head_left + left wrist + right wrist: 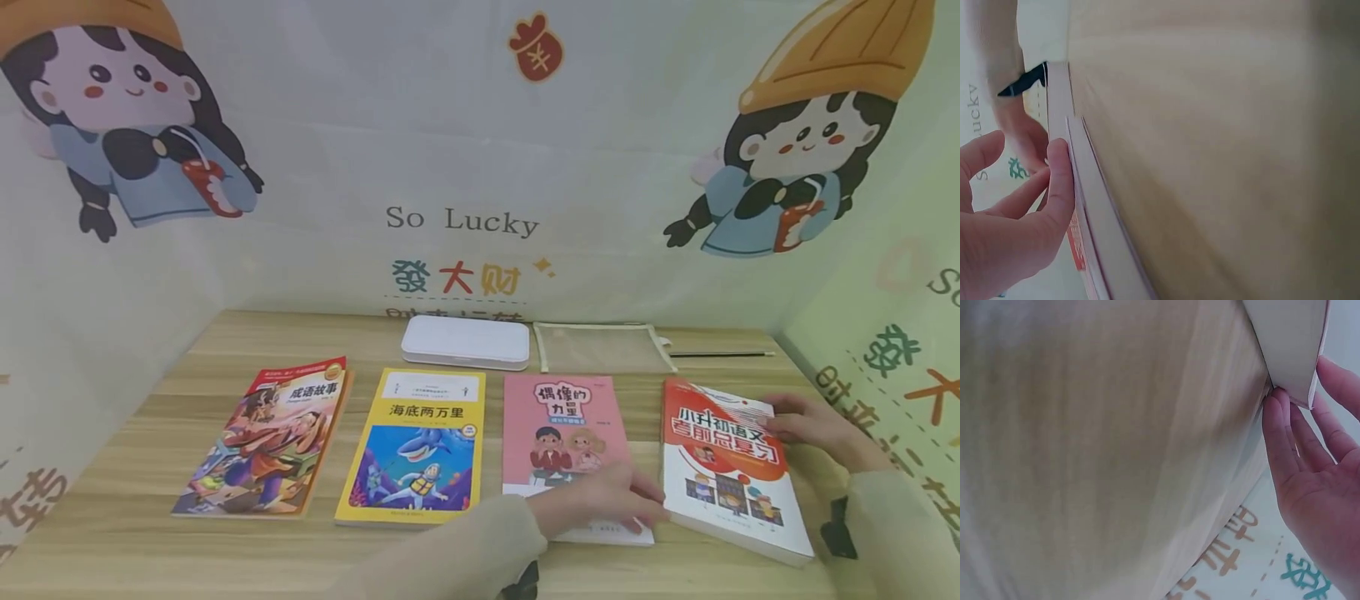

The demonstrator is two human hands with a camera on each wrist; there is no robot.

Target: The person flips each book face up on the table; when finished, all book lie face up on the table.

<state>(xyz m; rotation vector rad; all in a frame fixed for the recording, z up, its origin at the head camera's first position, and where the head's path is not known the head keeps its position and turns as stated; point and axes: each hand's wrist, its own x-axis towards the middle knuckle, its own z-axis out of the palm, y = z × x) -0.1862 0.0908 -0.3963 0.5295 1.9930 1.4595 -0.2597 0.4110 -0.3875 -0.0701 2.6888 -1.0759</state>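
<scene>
A thick red-and-white book (723, 467) lies slanted on the right part of the table. At its upper right corner my right hand (821, 425) holds the edge; in the right wrist view the thumb is on the cover side and the fingers (1291, 434) lie along the corner. My left hand (600, 500) reaches over the lower part of a pink book (562, 417), its extended fingertips at the red-and-white book's left edge. Seen from the left wrist, the fingers (1060, 181) lie against the book edges, with the thumb held apart.
Left of the pink book lie a yellow book (420, 450) with a shark cover and a colourful storybook (273, 442). Behind them are a white case (465, 342), a mesh zip pouch (603, 346) and a thin dark stick (720, 354). Printed cloth (337, 167) walls the table.
</scene>
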